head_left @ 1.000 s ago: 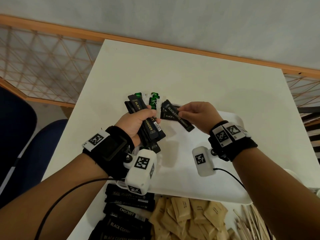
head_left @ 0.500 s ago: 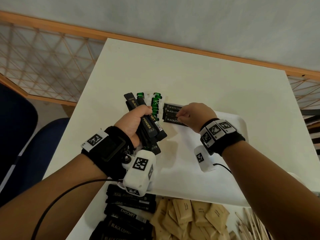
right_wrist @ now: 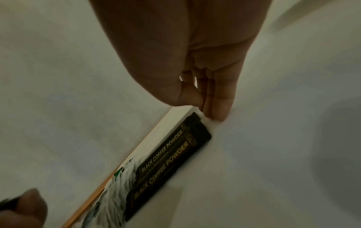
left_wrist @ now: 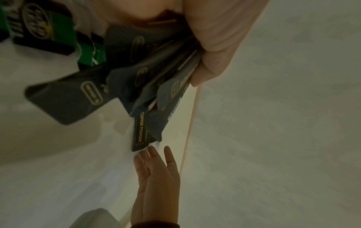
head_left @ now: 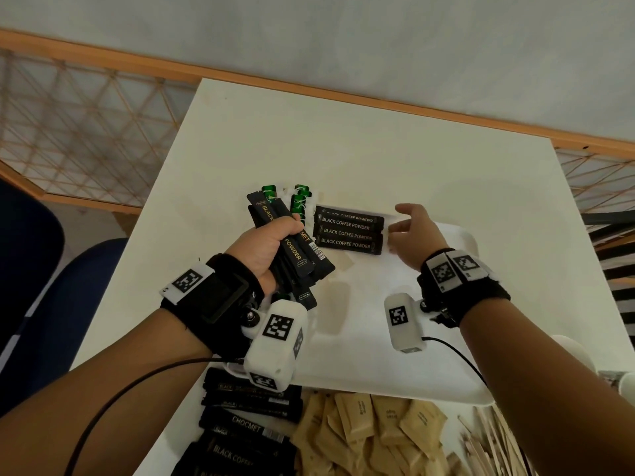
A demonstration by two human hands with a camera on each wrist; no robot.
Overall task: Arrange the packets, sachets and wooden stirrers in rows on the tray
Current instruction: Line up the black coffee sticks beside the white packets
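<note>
My left hand [head_left: 264, 242] grips a fanned bundle of black coffee sachets [head_left: 295, 249] above the near left part of the white tray [head_left: 360, 338]. Several black coffee powder sachets [head_left: 348, 231] lie side by side at the tray's far edge. Green packets [head_left: 300, 202] lie to their left. My right hand [head_left: 409, 228] hovers with straight fingers beside the right ends of the laid sachets [right_wrist: 171, 157] and holds nothing. In the left wrist view the bundle [left_wrist: 148, 80] fans out under my fingers [left_wrist: 213, 50].
Near me, in front of the tray, lie a heap of black sachets [head_left: 247, 424], brown paper sachets [head_left: 371, 431] and wooden stirrers [head_left: 491, 444]. The white table [head_left: 343, 149] stretches beyond the tray. A blue chair [head_left: 68, 304] stands at the left.
My right hand laid a black sachet into the row at the tray's far edge, let go and drew back to the right with its fingers straightened. The left hand kept its bundle.
</note>
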